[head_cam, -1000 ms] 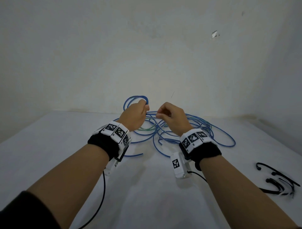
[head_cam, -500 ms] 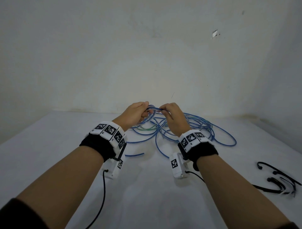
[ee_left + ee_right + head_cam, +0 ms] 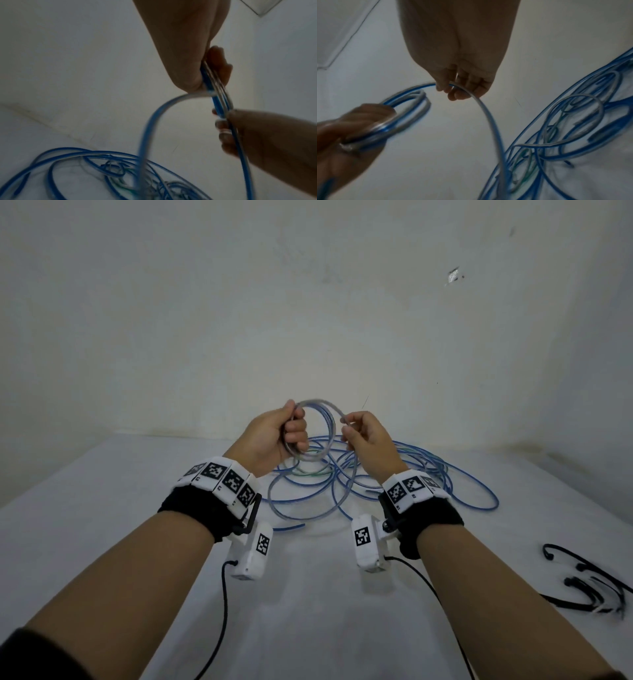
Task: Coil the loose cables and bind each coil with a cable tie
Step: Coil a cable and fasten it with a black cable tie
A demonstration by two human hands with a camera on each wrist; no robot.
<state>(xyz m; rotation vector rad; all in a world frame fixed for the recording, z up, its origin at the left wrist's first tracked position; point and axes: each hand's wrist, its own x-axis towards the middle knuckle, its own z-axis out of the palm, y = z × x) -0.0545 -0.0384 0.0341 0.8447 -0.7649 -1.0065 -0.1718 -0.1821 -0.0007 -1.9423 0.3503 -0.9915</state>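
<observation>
Head view: left hand [image 3: 274,436] grips a few finished loops of blue cable [image 3: 317,429], right hand [image 3: 368,440] pinching the next strand beside it; most cable [image 3: 411,474] lies uncoiled beyond both hands; nothing tied yet.

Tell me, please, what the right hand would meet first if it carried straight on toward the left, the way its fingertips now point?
Most likely the coil gripped in the left hand. The right hand pinches the blue cable just beside it, with only open air showing between them. Depth is hard to judge, so it might pass slightly in front.
</observation>
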